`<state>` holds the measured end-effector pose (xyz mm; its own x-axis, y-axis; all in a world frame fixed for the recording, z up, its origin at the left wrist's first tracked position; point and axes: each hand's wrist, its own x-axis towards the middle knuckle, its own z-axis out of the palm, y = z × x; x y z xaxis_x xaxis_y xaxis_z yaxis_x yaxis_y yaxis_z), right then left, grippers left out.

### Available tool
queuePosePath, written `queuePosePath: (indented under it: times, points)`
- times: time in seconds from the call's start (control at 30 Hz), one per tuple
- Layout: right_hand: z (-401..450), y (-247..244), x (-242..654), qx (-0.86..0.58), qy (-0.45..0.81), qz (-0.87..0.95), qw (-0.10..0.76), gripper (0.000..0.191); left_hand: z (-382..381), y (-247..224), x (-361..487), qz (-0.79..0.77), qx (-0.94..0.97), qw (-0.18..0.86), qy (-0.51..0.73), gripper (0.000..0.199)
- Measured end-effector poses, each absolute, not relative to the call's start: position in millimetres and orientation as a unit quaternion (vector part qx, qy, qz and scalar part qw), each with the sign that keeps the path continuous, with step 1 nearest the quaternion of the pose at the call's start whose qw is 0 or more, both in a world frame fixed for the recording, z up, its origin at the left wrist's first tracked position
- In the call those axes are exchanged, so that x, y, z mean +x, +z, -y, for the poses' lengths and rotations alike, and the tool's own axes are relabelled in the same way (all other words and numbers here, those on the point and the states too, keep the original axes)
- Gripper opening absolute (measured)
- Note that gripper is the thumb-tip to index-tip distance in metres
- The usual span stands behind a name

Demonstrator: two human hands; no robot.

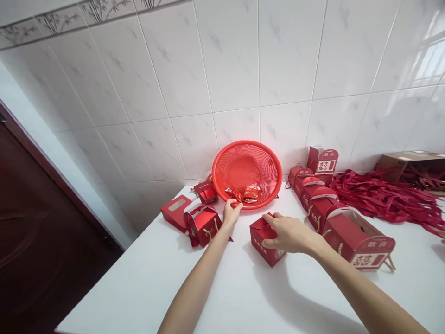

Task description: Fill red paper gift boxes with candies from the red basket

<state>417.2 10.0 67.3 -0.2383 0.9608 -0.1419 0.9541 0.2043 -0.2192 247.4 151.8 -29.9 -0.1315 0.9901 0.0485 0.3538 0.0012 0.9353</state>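
Note:
My left hand [232, 213] reaches to the front rim of a red plastic basket [276, 174] that leans tilted against the wall. Its fingers are pinched together beside several small red wrapped packets [251, 192] in the basket; whether they grip a packet or the rim is hard to make out. A red gift box [264, 246] with gold print stands on the white table. Over its top lies my right hand [290, 234], fingers on the far edge and thumb on the near side, steadying it. The box's inside is mostly hidden.
Left of the basket sit a red box with rope handles [205, 225], a flat red box [176, 213] and a smaller box [206, 192]. A row of red boxes [323, 206] stands to the right, near red ribbons [385, 197] and a cardboard carton [396, 161]. A tiled wall [232, 69] bounds the back.

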Motion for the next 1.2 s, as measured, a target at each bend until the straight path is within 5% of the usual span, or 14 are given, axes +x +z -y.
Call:
queuePosePath:
  times: [0.13,0.43,0.93,1.2]
  points:
    - [-3.6,79.6,423.8,-0.602,0.127,0.789,-0.004,0.045,-147.7,-18.3,242.2,-0.612,0.568,0.335,0.436,0.006]
    - [12.2,110.7,447.7,-0.587,0.138,0.797,0.039,0.048,-139.6,22.2,235.4,-0.598,0.587,0.386,0.386,0.003]
    - [22.5,139.0,479.2,-0.658,0.169,0.678,0.281,0.074,-105.6,72.4,221.4,-0.619,0.660,0.363,0.223,0.022]
    - [17.9,133.4,479.4,-0.644,0.136,0.649,0.382,0.074,-78.8,99.4,239.9,-0.516,0.785,0.207,0.273,0.049]
